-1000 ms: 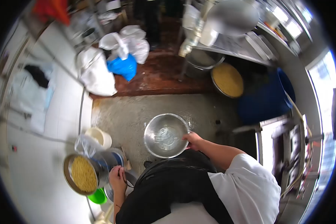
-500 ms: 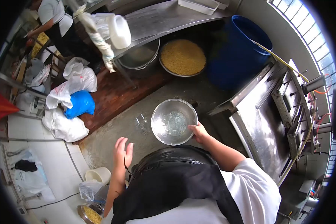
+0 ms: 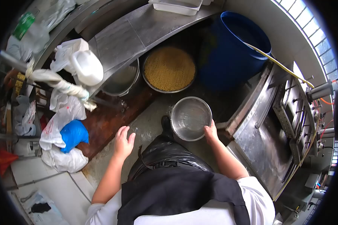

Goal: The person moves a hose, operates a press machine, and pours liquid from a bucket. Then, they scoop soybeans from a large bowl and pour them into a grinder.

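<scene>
My right hand (image 3: 211, 132) grips the near rim of a shiny steel bowl (image 3: 190, 117), held level above the wet concrete floor (image 3: 148, 125). The bowl looks empty apart from a wet sheen. My left hand (image 3: 123, 141) hangs free with its fingers spread, holding nothing, over the floor near a reddish wooden platform (image 3: 112, 116). Ahead of the bowl a wide metal basin of yellow grain (image 3: 169, 69) sits on the floor under a steel counter (image 3: 139, 30). A black apron covers my front.
A tall blue barrel (image 3: 233, 48) stands right of the grain basin. Another empty steel basin (image 3: 121, 80) sits beneath the counter. White and blue plastic bags (image 3: 65, 131) lie at left. A steel machine (image 3: 274, 123) fills the right side.
The view has swung from the left corner toward the counter. My left hand let go of a grain-filled pot and now hangs free. The bowl stayed in my right hand, nearer the grain basin.
</scene>
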Demonstrator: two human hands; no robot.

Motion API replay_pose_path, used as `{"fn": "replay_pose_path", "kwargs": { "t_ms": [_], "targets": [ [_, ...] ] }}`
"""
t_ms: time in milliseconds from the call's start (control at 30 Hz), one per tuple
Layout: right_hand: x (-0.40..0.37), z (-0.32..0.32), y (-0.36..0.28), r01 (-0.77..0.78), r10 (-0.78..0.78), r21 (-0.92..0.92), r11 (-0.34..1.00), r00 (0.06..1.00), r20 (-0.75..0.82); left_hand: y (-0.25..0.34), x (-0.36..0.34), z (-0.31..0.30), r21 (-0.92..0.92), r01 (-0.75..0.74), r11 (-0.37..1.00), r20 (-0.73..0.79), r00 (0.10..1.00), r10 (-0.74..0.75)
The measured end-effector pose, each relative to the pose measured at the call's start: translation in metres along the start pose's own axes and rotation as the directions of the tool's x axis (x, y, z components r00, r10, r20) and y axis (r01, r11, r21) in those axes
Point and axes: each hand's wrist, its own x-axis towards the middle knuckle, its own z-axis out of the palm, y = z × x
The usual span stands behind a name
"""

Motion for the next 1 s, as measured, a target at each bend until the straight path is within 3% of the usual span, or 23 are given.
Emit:
{"fn": "replay_pose_path", "kwargs": {
  "t_ms": [33,167,200,233,300,333,433,467,533,667,733,800,867,1000],
  "targets": [
    [0.016,0.000,-0.010,-0.076,0.075,-0.010,0.997,0.997,-0.025,-0.006,0.032,0.008,-0.006,-0.005,1.000,0.004,1.000,0.005],
    [0.084,0.003,-0.035,-0.049,0.043,-0.073,0.996,0.996,-0.081,-0.007,0.176,0.037,0.038,-0.190,0.981,-0.029,0.981,0.191],
    [0.118,0.002,-0.011,-0.006,-0.011,-0.157,0.988,0.994,-0.107,0.001,0.213,0.040,0.049,-0.237,0.970,-0.040,0.970,0.239],
    [0.136,0.002,-0.019,-0.014,-0.004,-0.156,0.988,0.994,-0.113,0.010,0.251,0.043,0.062,-0.287,0.956,-0.050,0.956,0.290],
    [0.174,0.007,-0.038,0.030,-0.083,-0.366,0.930,0.988,-0.132,0.022,0.325,0.051,0.091,-0.364,0.927,-0.044,0.929,0.369],
    [0.180,0.012,-0.073,-0.049,-0.011,-0.417,0.907,0.990,-0.142,0.028,0.359,0.058,0.141,-0.362,0.921,-0.021,0.929,0.368],
    [0.231,0.028,-0.116,0.003,-0.105,-0.493,0.870,0.978,-0.179,0.036,0.449,0.085,0.249,-0.375,0.893,0.038,0.925,0.378],
    [0.249,0.033,-0.128,-0.016,-0.085,-0.492,0.871,0.980,-0.182,0.038,0.474,0.097,0.292,-0.356,0.888,0.066,0.934,0.352],
    [0.294,0.044,-0.148,0.077,-0.190,-0.517,0.852,0.967,-0.169,0.043,0.517,0.114,0.353,-0.303,0.885,0.156,0.952,0.264],
    [0.412,0.071,-0.157,0.123,-0.225,-0.534,0.836,0.966,-0.129,0.031,0.568,0.150,0.467,-0.235,0.852,0.266,0.957,0.118],
    [0.463,0.088,-0.159,0.305,-0.431,-0.589,0.749,0.899,-0.082,0.027,0.573,0.162,0.487,-0.231,0.842,0.298,0.951,0.088],
    [0.506,0.103,-0.178,0.303,-0.386,-0.530,0.792,0.921,-0.050,0.032,0.571,0.165,0.573,-0.222,0.789,0.232,0.967,0.105],
    [0.561,0.123,-0.178,0.478,-0.558,-0.448,0.755,0.828,-0.057,0.026,0.573,0.169,0.583,-0.236,0.778,0.233,0.965,0.118],
    [0.652,0.156,-0.197,0.446,-0.498,-0.412,0.795,0.867,-0.022,0.025,0.574,0.171,0.602,-0.252,0.757,0.229,0.964,0.138]
  ]
}}
